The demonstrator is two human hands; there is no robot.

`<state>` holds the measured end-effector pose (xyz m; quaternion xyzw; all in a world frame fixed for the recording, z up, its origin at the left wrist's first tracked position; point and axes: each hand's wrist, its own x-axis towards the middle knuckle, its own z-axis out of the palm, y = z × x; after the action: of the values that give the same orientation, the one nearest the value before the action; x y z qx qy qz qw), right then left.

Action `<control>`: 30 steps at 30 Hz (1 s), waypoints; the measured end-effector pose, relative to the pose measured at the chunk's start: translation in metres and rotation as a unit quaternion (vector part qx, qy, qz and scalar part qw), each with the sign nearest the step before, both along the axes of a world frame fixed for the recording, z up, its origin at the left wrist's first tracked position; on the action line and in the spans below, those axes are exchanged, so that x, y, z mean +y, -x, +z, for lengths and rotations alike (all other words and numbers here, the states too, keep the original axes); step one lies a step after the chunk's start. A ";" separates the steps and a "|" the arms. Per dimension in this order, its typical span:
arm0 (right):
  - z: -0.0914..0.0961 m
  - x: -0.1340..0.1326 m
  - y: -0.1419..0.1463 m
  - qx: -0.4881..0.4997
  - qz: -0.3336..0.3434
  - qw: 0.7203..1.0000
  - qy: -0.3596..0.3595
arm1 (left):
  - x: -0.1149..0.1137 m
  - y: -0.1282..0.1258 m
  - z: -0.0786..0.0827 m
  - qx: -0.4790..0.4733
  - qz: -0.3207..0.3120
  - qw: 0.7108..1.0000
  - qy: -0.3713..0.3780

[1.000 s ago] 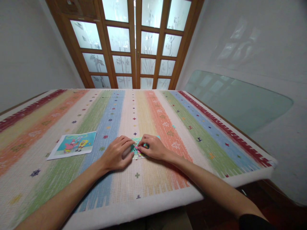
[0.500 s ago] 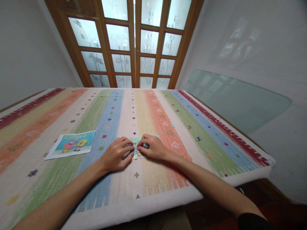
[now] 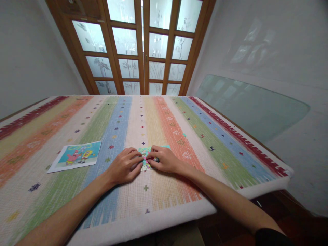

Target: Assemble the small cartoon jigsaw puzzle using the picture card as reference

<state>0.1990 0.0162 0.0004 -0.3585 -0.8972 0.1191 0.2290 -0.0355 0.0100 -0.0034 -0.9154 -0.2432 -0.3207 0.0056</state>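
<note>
A small jigsaw puzzle with a colourful picture lies flat on the striped tablecloth, partly covered by my hands. My left hand rests at its left edge, fingers curled and thumb below, gripping the side. My right hand lies over the puzzle's right part, with thumb and fingertips drawn together at a small pink piece near the middle. How far that piece sits in the puzzle is hidden by the fingers. Off to the left is a printed picture showing a pink and a yellow cartoon figure.
The tablecloth with coloured stripes spreads over a wide table. Wooden doors with frosted panes stand beyond its far edge. A pale glass panel is by the right wall.
My right fingers have shifted slightly over the puzzle, and a little more of its upper part shows. My left hand stays at the left edge.
</note>
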 end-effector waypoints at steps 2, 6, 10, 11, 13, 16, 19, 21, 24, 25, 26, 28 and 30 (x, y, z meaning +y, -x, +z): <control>0.001 -0.001 0.000 -0.005 -0.001 1.000 -0.002 | -0.001 0.000 0.001 0.000 0.002 1.000 0.000; 0.001 -0.001 -0.001 -0.011 -0.003 1.000 -0.008 | -0.002 0.000 0.002 -0.003 0.004 1.000 0.003; 0.000 0.000 -0.001 -0.013 0.000 1.000 -0.012 | -0.001 -0.001 0.002 -0.004 -0.001 1.000 -0.005; 0.000 0.000 -0.002 -0.014 0.001 1.000 -0.012 | -0.001 -0.001 0.002 -0.003 -0.001 1.000 -0.005; -0.001 0.000 -0.002 -0.016 -0.002 1.000 -0.013 | -0.001 -0.001 0.001 -0.001 0.001 1.000 -0.001; -0.002 0.000 -0.001 -0.017 -0.005 1.000 -0.015 | -0.001 -0.002 0.001 0.000 0.004 1.000 0.003; -0.002 0.000 -0.001 -0.019 -0.004 1.000 -0.017 | -0.002 -0.002 0.002 -0.001 0.004 1.000 -0.001; -0.002 0.000 -0.001 -0.019 -0.001 1.000 -0.018 | -0.002 -0.002 0.002 -0.001 0.004 1.000 -0.001; -0.001 0.000 -0.001 -0.020 0.002 1.000 -0.018 | -0.002 -0.002 0.002 -0.001 0.005 1.000 0.001; -0.001 -0.001 -0.001 -0.020 0.003 1.000 -0.018 | -0.002 -0.002 0.002 -0.001 0.006 1.000 0.001; -0.001 0.000 -0.001 -0.021 0.003 1.000 -0.018 | -0.002 -0.002 0.002 -0.001 0.005 1.000 0.001; -0.002 0.000 -0.001 -0.023 0.003 1.000 -0.019 | -0.002 -0.002 0.002 0.000 0.005 1.000 0.004; -0.003 0.000 0.000 -0.028 0.005 0.999 -0.020 | -0.002 -0.002 0.002 0.000 0.005 1.000 0.008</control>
<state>0.1995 0.0162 -0.0027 -0.3520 -0.9074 0.0921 0.2105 -0.0330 0.0082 -0.0011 -0.9143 -0.2502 -0.3185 -0.0003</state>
